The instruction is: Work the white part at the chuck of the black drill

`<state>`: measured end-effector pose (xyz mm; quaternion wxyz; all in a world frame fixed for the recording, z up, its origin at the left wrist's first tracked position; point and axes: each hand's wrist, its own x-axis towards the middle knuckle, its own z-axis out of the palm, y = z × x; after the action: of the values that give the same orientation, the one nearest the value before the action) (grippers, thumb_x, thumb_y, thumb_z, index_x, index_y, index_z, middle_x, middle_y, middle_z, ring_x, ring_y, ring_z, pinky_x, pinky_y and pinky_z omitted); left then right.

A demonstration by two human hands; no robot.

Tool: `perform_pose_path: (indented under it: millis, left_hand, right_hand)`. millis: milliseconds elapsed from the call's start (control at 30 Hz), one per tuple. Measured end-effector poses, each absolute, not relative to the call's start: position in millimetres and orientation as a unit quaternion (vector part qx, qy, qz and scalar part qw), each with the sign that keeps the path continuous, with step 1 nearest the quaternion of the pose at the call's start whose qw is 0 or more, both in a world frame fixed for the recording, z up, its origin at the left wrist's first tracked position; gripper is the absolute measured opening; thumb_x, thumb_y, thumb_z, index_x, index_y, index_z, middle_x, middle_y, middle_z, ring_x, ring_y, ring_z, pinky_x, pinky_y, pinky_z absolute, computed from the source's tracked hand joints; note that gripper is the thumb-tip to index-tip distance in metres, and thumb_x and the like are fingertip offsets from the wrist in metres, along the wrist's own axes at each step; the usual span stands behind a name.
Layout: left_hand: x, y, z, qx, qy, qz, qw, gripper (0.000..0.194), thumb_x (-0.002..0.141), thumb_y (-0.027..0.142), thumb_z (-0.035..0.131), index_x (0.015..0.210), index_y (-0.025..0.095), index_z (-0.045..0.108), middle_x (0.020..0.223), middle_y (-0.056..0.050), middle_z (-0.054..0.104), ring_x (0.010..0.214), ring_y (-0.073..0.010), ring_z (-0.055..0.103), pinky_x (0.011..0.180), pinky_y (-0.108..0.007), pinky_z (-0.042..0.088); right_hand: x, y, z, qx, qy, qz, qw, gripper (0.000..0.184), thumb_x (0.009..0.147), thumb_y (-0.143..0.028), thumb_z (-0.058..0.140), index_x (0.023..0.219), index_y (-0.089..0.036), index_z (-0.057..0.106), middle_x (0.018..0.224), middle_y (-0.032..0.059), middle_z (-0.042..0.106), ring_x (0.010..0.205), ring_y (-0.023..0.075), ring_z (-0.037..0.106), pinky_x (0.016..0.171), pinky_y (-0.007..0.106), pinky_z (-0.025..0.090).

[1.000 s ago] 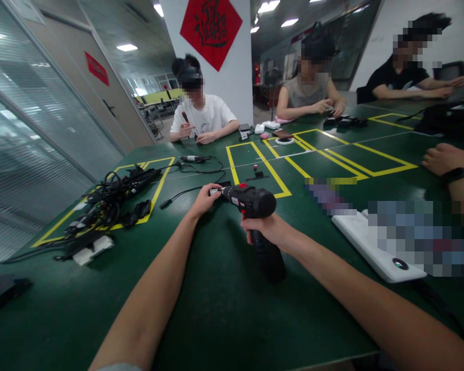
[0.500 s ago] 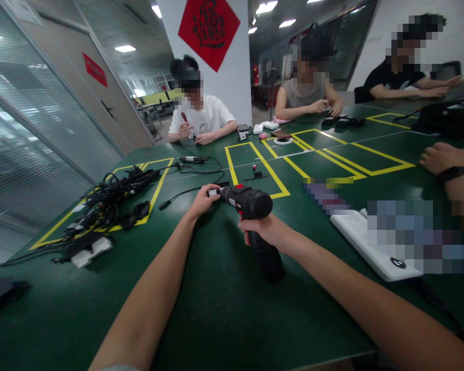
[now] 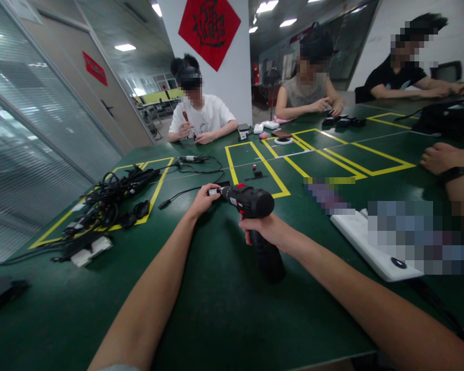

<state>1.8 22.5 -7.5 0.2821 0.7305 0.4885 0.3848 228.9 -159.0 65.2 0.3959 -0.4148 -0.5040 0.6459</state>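
Observation:
My right hand (image 3: 263, 226) is wrapped round the grip of a black and red cordless drill (image 3: 251, 200). The drill points left, and its chuck reaches a small black piece with a white label (image 3: 214, 191). My left hand (image 3: 204, 200) pinches that piece against the table, its fingers closed on it. The drill tip meets the piece close to my fingers; whether it turns or sits in a screw I cannot tell. A thin black cable with a plug (image 3: 164, 204) lies left of my left hand and leads towards the piece.
A heap of black cables and adapters (image 3: 112, 201) covers the left of the green table (image 3: 216, 309). A white device (image 3: 371, 247) lies to the right. A co-worker's hand (image 3: 444, 161) rests at the right edge. Several people sit across the table; one holds a red-handled screwdriver (image 3: 185, 117).
The drill has shifted very slightly to the right in the view. Both my hands keep their hold. At the far right, a seated person's arms have moved a little.

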Motion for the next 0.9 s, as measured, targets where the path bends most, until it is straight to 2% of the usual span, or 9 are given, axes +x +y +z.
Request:
perform_pose_path:
  millis: [367, 900]
  left_hand:
    - [4.7, 18.3, -4.3, 0.73, 0.491, 0.386, 0.278, 0.031, 0.07, 0.026, 0.064, 0.101, 0.022, 0.069, 0.107, -0.007, 0.065, 0.104, -0.0255, 0.057, 0.102, -0.044, 0.041]
    - [2.8, 19.7, -6.1, 0.726, 0.491, 0.388, 0.287, 0.033, 0.071, 0.029, 0.064, 0.102, 0.021, 0.069, 0.108, -0.007, 0.064, 0.103, -0.0257, 0.057, 0.1, -0.044, 0.042]
  right_hand:
    - [230.8, -157.0, 63.6, -0.418, -0.506, 0.649, 0.386, 0.01, 0.068, -0.019, 0.063, 0.075, -0.017, 0.056, 0.057, -0.0019, 0.056, 0.048, 0.0146, 0.058, 0.051, 0.027, 0.044]
    - [230.7, -158.4, 68.3, -0.422, -0.505, 0.65, 0.38, 0.007, 0.068, -0.017, 0.062, 0.069, -0.017, 0.055, 0.057, -0.0021, 0.055, 0.048, 0.0139, 0.058, 0.051, 0.027, 0.044]
